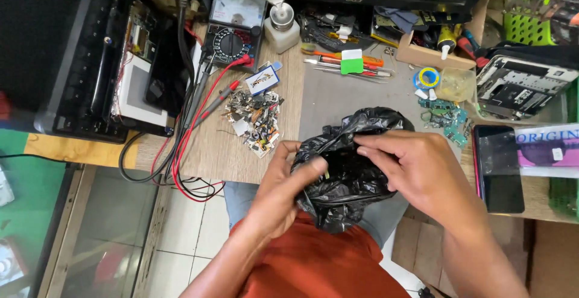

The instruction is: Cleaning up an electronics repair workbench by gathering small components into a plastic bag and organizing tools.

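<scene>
Black plastic bag between both hands

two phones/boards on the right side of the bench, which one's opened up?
The upper one, beside the green basket: its back is off, showing internal parts. The dark phone below it lies closed, its glossy surface intact, nearer the right hand.

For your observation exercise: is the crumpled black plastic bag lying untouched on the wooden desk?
No, both the left hand and right hand grip the crumpled black plastic bag.

multimeter with red and black leads | heap of small parts (mixed scrap) | dark phone | counter
</scene>
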